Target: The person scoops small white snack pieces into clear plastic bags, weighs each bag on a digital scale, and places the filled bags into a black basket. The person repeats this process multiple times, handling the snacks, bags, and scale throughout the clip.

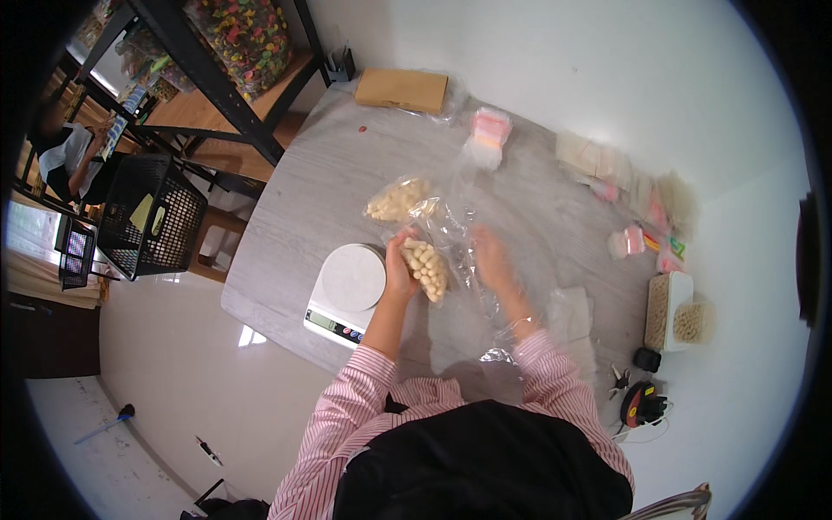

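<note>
My left hand (399, 267) is closed around the side of a small clear bag of pale, rounded snack pieces (424, 269), holding it above the table. Smeared by motion, my right hand (492, 258) is to the right of that bag, beside crinkled clear plastic (463, 260); whether its fingers grip the plastic cannot be made out. Beyond my left hand lies another clear bag of similar pale pieces (400, 200). A white kitchen scale (354, 277) with a round plate and a small display stands just left of my left hand, with nothing on its plate.
A brown cardboard box (401, 90) and a stack of pink-and-white packets (489, 132) are at the far side. More clear packets (593, 159) line the wall, near a white container (659, 309). Left stand a shelf (221, 104), black basket (152, 217) and another person (74, 160).
</note>
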`<state>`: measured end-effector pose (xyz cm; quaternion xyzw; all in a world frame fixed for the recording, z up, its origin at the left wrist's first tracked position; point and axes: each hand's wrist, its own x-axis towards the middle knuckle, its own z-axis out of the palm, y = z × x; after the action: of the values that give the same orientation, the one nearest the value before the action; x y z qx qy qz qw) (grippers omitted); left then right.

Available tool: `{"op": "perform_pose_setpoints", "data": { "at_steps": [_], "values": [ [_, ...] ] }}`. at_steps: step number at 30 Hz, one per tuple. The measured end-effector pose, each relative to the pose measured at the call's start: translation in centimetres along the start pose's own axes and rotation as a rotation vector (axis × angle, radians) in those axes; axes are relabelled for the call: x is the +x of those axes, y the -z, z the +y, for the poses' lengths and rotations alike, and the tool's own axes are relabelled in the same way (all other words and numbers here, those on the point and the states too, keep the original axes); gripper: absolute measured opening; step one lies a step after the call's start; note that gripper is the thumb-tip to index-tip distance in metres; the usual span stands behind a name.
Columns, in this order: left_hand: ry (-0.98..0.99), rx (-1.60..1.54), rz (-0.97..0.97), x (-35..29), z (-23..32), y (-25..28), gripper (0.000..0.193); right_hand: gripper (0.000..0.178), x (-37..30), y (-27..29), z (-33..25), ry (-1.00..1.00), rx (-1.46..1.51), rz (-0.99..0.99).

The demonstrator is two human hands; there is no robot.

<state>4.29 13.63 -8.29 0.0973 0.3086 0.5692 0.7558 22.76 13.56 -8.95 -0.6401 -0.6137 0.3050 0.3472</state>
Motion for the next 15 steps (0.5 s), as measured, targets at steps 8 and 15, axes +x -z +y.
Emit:
{"op": "perform_pose_setpoints", "data": {
  "at_steps": [8, 15],
  "values": [
    [-0.231, 0.243, 0.052, -2.8, -1.0, 0.3, 0.046, 0.033, -2.2, 1.4, 1.3, -0.249, 0.428, 0.116],
    [-0.450, 0.734, -0.311, -8.5, 0.5, -0.8, 0.060, 0.026, -11.8, 4.3, 0.9, -0.263, 0.529, 0.278]
  ]
}}
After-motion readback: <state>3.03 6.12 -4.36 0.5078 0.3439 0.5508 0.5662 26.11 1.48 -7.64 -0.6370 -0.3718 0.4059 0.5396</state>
